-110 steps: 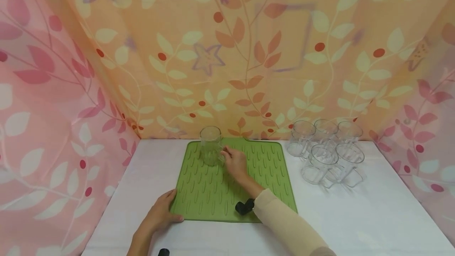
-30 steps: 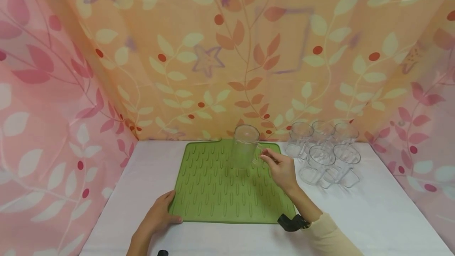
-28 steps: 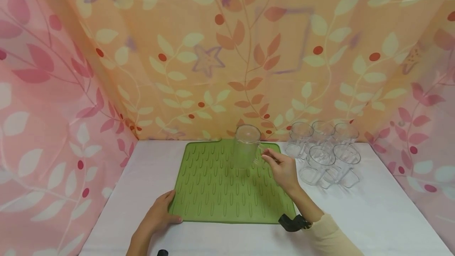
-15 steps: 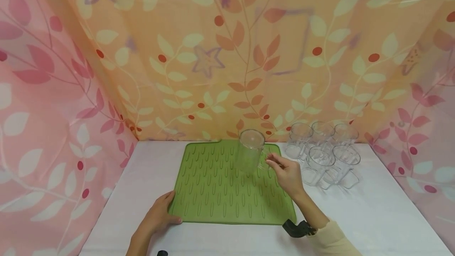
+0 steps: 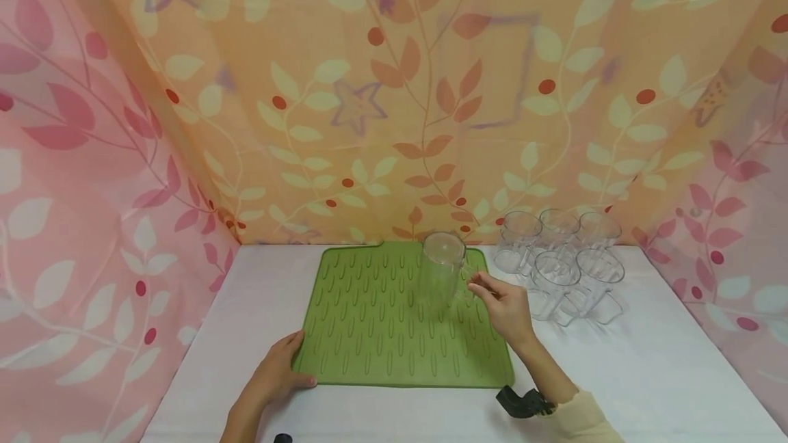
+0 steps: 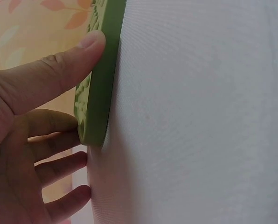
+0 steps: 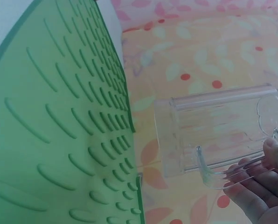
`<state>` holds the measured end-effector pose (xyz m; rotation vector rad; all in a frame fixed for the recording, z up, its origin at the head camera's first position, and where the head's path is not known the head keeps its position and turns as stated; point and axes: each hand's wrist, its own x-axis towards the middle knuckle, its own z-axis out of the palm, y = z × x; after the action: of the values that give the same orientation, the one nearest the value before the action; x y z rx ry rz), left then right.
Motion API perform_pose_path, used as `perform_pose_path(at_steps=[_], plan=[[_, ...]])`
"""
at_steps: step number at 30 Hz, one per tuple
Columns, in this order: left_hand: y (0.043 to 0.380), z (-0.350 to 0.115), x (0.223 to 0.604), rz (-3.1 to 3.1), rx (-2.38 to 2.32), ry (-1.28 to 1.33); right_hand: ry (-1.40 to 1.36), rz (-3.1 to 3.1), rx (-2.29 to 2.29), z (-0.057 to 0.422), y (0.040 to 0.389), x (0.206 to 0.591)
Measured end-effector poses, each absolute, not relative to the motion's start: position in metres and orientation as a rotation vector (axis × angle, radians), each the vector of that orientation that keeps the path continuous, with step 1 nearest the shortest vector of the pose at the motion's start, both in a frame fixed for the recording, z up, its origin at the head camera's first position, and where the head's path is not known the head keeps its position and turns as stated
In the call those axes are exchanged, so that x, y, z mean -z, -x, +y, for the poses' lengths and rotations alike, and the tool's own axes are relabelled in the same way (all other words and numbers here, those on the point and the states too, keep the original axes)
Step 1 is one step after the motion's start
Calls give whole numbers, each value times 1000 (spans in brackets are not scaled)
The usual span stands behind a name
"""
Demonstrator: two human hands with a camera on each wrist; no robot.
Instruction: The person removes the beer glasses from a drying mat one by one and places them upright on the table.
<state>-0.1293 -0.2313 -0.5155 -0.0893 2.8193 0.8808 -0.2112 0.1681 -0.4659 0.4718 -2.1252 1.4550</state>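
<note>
A clear glass mug is held over the right part of a green ridged mat. My right hand grips its handle from the right. In the right wrist view, the mug hangs upside down, its rim facing the mat with a gap between them. My left hand rests at the mat's near left corner. Up close in the left wrist view, the thumb of my left hand touches one edge, and the fairly straight fingers touch the corner and the tabletop.
Several clear glass mugs stand grouped on the white table, right of the mat. A patterned orange cloth hangs behind the table, with pink cloth at the sides. A black wrist mount sits on my right wrist.
From the mat's back left, the mug in my right hand has moved right; lately it shifts slightly right and toward me. It now shows its base upward. My left hand stays at the corner.
</note>
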Motion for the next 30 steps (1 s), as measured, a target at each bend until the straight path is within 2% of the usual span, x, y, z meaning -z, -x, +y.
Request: perform_pose_path(at_steps=[30], plan=[[127,-234,514,2830,-854,49,-544,-2137,-1338,166,210,477]])
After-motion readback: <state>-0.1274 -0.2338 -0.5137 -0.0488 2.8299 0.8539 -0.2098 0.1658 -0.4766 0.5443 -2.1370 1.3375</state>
